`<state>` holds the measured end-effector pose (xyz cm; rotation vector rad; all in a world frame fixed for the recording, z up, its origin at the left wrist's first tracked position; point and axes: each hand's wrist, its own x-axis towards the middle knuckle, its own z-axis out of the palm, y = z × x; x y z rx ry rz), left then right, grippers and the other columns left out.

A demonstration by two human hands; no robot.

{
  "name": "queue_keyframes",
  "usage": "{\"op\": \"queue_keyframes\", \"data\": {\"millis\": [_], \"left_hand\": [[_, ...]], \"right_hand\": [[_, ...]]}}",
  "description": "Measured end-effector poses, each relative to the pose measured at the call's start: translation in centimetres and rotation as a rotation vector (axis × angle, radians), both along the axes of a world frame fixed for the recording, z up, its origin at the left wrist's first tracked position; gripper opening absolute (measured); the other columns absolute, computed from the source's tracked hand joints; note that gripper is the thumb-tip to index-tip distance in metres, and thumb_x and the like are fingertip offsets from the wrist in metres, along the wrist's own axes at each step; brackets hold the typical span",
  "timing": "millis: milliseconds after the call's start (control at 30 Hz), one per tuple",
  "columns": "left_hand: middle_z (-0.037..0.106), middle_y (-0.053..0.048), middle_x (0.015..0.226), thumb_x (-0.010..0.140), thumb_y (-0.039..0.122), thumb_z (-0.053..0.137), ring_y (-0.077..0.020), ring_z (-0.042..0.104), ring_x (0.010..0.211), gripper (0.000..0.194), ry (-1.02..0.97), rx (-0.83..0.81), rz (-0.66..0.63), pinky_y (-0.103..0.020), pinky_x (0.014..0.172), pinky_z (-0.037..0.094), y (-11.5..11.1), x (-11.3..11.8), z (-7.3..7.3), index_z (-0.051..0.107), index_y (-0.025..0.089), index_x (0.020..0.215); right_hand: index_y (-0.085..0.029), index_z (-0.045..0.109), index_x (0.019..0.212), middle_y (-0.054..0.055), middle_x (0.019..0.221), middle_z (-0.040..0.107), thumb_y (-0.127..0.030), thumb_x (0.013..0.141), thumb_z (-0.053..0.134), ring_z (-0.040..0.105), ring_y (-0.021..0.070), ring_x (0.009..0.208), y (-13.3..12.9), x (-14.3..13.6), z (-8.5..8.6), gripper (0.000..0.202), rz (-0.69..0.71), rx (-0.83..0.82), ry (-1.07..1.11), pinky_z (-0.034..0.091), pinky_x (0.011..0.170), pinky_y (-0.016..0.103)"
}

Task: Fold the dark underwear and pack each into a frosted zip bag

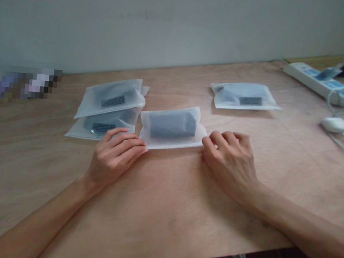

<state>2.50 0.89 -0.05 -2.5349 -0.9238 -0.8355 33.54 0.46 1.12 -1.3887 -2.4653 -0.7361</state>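
Observation:
A frosted plastic zip bag (pixel 174 125) lies in the middle of the table with a dark grey-blue bundle inside; what the bundle is cannot be made out. At the bag's near left corner, my left hand (pixel 116 152) has its fingers pressed together on the edge. My right hand (pixel 228 158) is closed, with thumb and forefinger pinching the near right corner. Close to my left hand, two similar bags with dark contents and black printed labels overlap: an upper bag (pixel 111 96) and a lower bag (pixel 112 119).
Another frosted bag with a black label (pixel 244 97) lies at the back right. A white power strip (pixel 319 82), a white charger (pixel 336 124) and tangled cables are at the far right. A blurred patch (pixel 21 84) covers things at the left. A wall rises behind the wooden table (pixel 164 209).

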Motion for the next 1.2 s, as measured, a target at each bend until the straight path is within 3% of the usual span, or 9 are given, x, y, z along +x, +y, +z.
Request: {"op": "queue_keyframes", "data": {"millis": [333, 400, 567, 633, 967, 1200], "left_hand": [[0.079, 0.003, 0.092, 0.084, 0.013, 0.079, -0.0167, 0.074, 0.086, 0.013, -0.046, -0.032, -0.014, -0.041, 0.096, 0.054, 0.0, 0.3, 0.1, 0.070, 0.021, 0.088], [0.079, 0.004, 0.091, 0.084, 0.013, 0.079, -0.0159, 0.073, 0.085, 0.013, -0.069, -0.046, -0.035, -0.041, 0.096, 0.053, -0.1, 0.5, 0.1, 0.070, 0.022, 0.087], [0.078, 0.003, 0.089, 0.083, 0.014, 0.081, -0.0157, 0.073, 0.084, 0.013, -0.071, -0.078, -0.088, -0.042, 0.098, 0.053, -0.7, 1.2, 0.3, 0.069, 0.021, 0.086], [0.078, 0.002, 0.089, 0.082, 0.016, 0.082, -0.0162, 0.073, 0.084, 0.014, -0.072, -0.082, -0.077, -0.042, 0.098, 0.053, -0.8, 1.4, 0.4, 0.069, 0.020, 0.086], [0.079, 0.004, 0.096, 0.087, 0.018, 0.079, -0.0160, 0.074, 0.087, 0.010, -0.088, -0.086, -0.050, -0.041, 0.099, 0.050, -0.7, 1.6, 0.1, 0.072, 0.023, 0.093], [0.080, 0.003, 0.097, 0.088, 0.024, 0.079, -0.0166, 0.073, 0.087, 0.009, -0.064, -0.108, -0.047, -0.041, 0.095, 0.049, -0.6, 1.6, 0.0, 0.072, 0.023, 0.093]], "right_hand": [[-0.019, 0.061, 0.084, 0.007, 0.085, 0.064, -0.011, 0.086, 0.061, 0.053, 0.0259, 0.082, 0.2, 0.0, -0.2, 0.007, -0.008, 0.026, -0.002, 0.037, 0.081, 0.042], [-0.017, 0.064, 0.089, 0.009, 0.092, 0.067, -0.014, 0.089, 0.061, 0.054, 0.0267, 0.088, 0.2, -0.1, -0.5, 0.005, 0.092, 0.037, 0.048, 0.040, 0.084, 0.042], [-0.010, 0.069, 0.106, 0.013, 0.105, 0.072, -0.008, 0.096, 0.053, 0.061, 0.0247, 0.095, -0.5, -0.9, -1.0, 0.020, 0.593, 0.003, 0.199, 0.050, 0.085, 0.040], [-0.005, 0.070, 0.110, 0.015, 0.103, 0.073, -0.006, 0.097, 0.050, 0.064, 0.0245, 0.095, -0.7, -1.3, -1.0, 0.024, 0.694, -0.017, 0.237, 0.054, 0.084, 0.039], [0.001, 0.068, 0.115, 0.019, 0.112, 0.074, -0.003, 0.095, 0.052, 0.070, 0.0278, 0.108, -1.0, -1.4, -1.3, 0.026, 0.741, -0.018, 0.317, 0.060, 0.093, 0.042], [0.000, 0.069, 0.113, 0.020, 0.109, 0.075, -0.002, 0.096, 0.048, 0.071, 0.0281, 0.103, -0.9, -1.8, -0.9, 0.027, 0.716, -0.078, 0.313, 0.062, 0.087, 0.043]]}}
